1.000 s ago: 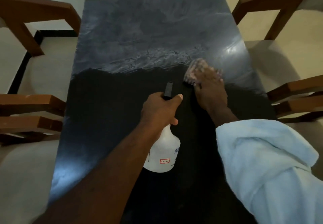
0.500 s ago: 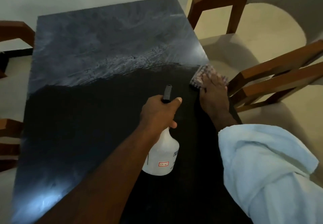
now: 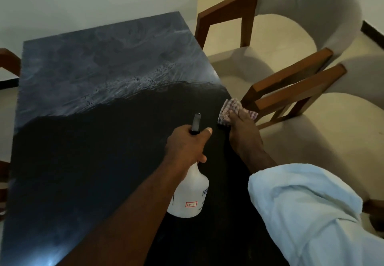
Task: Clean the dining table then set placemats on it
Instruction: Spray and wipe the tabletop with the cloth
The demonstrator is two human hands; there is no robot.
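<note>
Black glossy worktop [image 3: 93, 162] fills the left and centre of the frame. Its upper half carries a grey, streaked film [image 3: 99, 68] with dark specks along the lower border; the lower half reads uniformly dark. Whether that is wiped surface or shadow cannot be told. The film's border sits where it did a second ago, so that half is judged not yet cleaned.

Two upholstered chairs [image 3: 311, 16] with wooden arms now occupy the right of the frame. They take up more of it than before, the view having swung right.

A pale blue sleeve [image 3: 307, 213] covers the right forearm at lower right.

The white spray bottle [image 3: 190, 195] sits at lower centre, unchanged in position. Whether its base rests on the worktop cannot be told.

The left hand [image 3: 185, 145] grips the bottle's neck, fingers curled round it, thumb lying by the black nozzle [image 3: 196, 122]. That hold is unaltered.

The right hand [image 3: 243, 132] lies flat, fingers extended, and presses the cloth down. It has travelled from inside the worktop's right half out to the right edge, just beside the nearer chair's arm.

The checked cloth [image 3: 230, 110] lies under those fingers at centre right, partly overhanging the edge.

Finding: one wiping stroke has run out to the edge, probably carrying debris off the side. Cleaning is part done, with the upper half outstanding. No placemats are in view, so that stage has not begun.
</note>
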